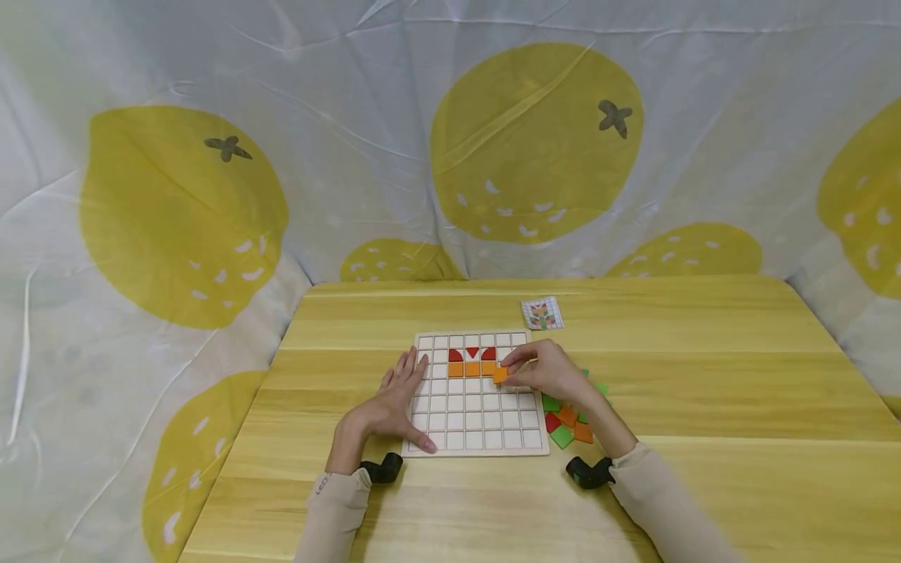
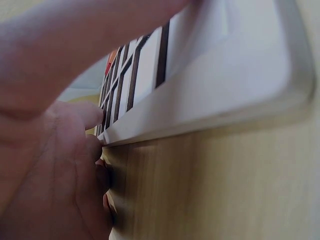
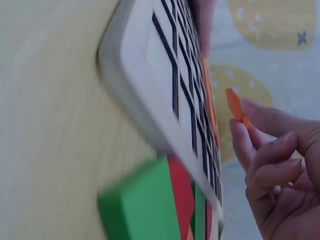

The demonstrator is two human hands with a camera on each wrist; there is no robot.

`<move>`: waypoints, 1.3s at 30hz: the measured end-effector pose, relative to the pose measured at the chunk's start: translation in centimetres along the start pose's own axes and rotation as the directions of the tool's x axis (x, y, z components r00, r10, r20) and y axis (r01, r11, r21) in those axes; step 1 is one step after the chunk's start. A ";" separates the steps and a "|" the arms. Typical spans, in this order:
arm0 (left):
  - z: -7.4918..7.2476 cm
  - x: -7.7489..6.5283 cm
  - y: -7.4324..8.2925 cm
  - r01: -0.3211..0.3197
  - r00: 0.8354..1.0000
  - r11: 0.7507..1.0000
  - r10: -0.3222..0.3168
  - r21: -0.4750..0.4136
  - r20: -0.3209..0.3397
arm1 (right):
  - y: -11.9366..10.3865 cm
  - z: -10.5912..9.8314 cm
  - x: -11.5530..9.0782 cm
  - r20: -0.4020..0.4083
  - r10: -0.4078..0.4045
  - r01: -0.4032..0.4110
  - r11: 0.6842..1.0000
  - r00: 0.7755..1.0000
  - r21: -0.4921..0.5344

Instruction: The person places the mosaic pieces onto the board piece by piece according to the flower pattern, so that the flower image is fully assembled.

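My right hand (image 1: 552,371) pinches an orange square tile (image 1: 500,375) between thumb and fingers, just above the right end of a row of orange squares (image 1: 472,369). That row lies in the upper part of a white gridded board (image 1: 476,452). Above it sit red pieces (image 1: 456,356), curved ones at either side of a small triangle. My left hand (image 1: 390,407) rests along the board's left edge with fingers spread, its thumb over the lower left corner. In the right wrist view the held tile (image 3: 234,104) is tilted and apart from the board.
Loose green, orange and red tiles (image 1: 563,435) lie in a pile right of the board, partly under my right forearm. A small pattern card (image 1: 542,313) is behind the board. Lemon-print cloth (image 1: 352,156) hangs beyond the wooden table (image 1: 704,375).
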State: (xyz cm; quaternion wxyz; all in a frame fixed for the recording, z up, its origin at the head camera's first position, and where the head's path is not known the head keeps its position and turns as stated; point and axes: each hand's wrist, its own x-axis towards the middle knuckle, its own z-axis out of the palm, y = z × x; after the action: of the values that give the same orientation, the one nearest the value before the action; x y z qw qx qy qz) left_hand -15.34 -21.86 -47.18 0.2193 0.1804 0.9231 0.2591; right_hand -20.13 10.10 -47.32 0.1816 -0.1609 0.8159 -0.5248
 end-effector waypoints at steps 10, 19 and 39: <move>0.0 0.0 -0.1 0.001 1.000 1.000 -0.001 -0.001 -0.002 | -1.3 3.3 1.1 -0.029 0.017 -0.018 0.998 0.999 -0.057; 0.0 -0.1 0.0 0.006 1.000 1.000 -0.006 -0.005 0.003 | -1.2 4.1 1.3 -0.057 0.032 -0.034 0.999 0.998 -0.025; 0.1 0.0 0.1 0.021 1.000 1.000 -0.021 0.005 0.008 | -1.6 5.2 1.3 -0.124 0.034 -0.049 0.991 0.992 -0.124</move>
State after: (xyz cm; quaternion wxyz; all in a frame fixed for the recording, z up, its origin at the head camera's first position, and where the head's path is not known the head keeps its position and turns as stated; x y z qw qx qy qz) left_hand -15.33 -21.75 -47.20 0.2254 0.1725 0.9247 0.2538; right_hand -18.78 4.73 -47.96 0.1320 -0.1230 0.8602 -0.4770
